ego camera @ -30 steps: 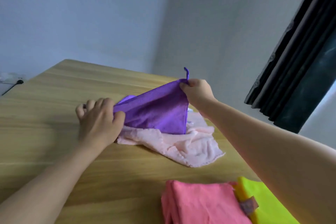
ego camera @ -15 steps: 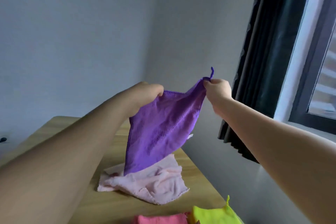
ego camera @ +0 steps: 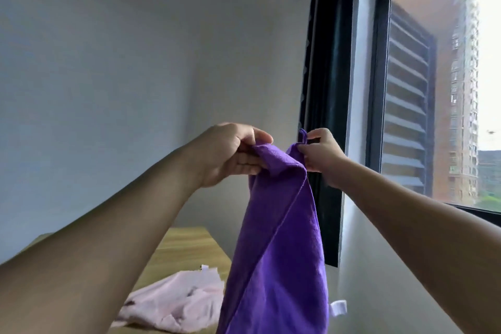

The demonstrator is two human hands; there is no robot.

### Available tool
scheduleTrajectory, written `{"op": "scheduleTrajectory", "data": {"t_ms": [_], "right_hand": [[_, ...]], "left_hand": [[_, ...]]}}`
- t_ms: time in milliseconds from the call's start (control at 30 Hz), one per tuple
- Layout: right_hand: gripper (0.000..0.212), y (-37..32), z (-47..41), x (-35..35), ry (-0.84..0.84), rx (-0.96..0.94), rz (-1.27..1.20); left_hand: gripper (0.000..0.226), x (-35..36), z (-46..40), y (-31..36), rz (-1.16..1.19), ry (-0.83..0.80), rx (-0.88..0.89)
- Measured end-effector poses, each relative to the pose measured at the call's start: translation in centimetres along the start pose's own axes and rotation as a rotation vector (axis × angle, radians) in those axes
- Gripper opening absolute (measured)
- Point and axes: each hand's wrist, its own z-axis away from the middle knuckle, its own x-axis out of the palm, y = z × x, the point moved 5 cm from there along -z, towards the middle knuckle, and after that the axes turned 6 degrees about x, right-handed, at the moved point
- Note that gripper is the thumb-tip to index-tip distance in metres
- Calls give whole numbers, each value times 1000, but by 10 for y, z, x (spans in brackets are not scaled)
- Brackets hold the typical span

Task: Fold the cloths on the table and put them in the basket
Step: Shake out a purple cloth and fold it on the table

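While the pink cloth point(ego camera: 173, 304) is lying crumpled on the tabletop point(ego camera: 184, 247), the left hand point(ego camera: 230, 153) and right hand point(ego camera: 322, 154) are each pinching a top corner of the purple cloth point(ego camera: 282, 252), their grips closed, holding it hanging in the air.

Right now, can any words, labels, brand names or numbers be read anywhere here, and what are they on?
None can be read.
White tag on the purple cloth: no print that can be made out.
Small white tag on the pale pink cloth: too small to read.
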Motion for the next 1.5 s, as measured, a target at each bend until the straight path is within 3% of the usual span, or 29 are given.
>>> {"op": "scheduleTrajectory", "data": {"t_ms": [100,233,300,433,500,633,700,767,833,900,1000,1133,1300,1400,1500], "right_hand": [[31,-26,35,-22,-93,-87,-38],[30,-51,73,-54,-121,-207,-37],[29,-58,91,-70,-121,-201,-40],[25,-67,125,-92,-189,-170,-73],[23,-70,138,-99,-242,-140,-75],[22,-75,147,-111,-323,-82,-170],[25,-72,144,-120,-274,-5,-224],[30,-66,141,-129,-202,69,-275],[32,-59,141,-136,-175,120,-382],[29,-57,141,-137,-213,131,-480],[15,-66,153,-134,-367,39,-368],[32,-84,167,-126,-427,-40,-312],[27,-95,167,-122,-499,-121,-486],[25,-96,176,-122,-526,-270,-312],[28,-92,180,-119,-438,-334,-194]], "left_hand": [[36,24,14,25,-103,-10,35],[17,44,31,56,-589,141,195],[20,51,41,72,-786,224,291],[30,64,60,95,-887,282,338],[34,73,67,105,-828,278,363],[20,88,84,130,-267,193,434],[15,91,87,141,-41,156,467],[37,96,87,151,149,105,483],[34,106,89,158,204,40,482],[16,113,90,161,64,-18,489],[32,120,91,160,-333,-40,492],[39,125,88,156,-754,1,438],[40,118,78,156,-1027,64,373],[41,117,78,161,-1152,127,369],[40,121,79,165,-1306,175,376]]}}
